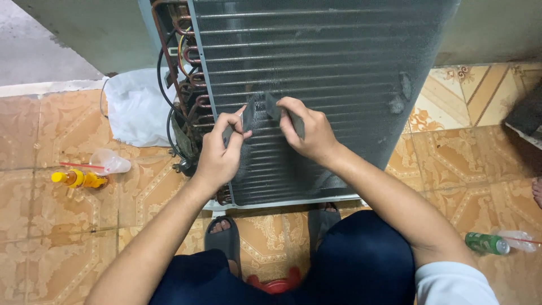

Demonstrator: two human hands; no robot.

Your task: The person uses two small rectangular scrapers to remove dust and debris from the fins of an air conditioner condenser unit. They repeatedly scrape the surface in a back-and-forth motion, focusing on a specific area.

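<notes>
A grey finned coil unit (pixel 339 62) with horizontal tubes stands on the tiled floor in front of me. Copper pipe bends and wires (pixel 183 62) run down its left side. My left hand (pixel 217 152) pinches a dark grey strip (pixel 247 116) lying against the fins. My right hand (pixel 307 133) grips another piece of the same dark strip (pixel 272 106) just to the right. Both hands rest on the fin face, close together near its middle. My knees in dark trousers and my feet in grey sandals are below.
A white plastic bag (pixel 135 107) lies left of the unit. A yellow bottle (pixel 76 179) and a clear cup with a straw (pixel 110 162) sit on the floor at left. A green can (pixel 485 243) and a clear cup lie at right. A red stool (pixel 276 284) shows beneath me.
</notes>
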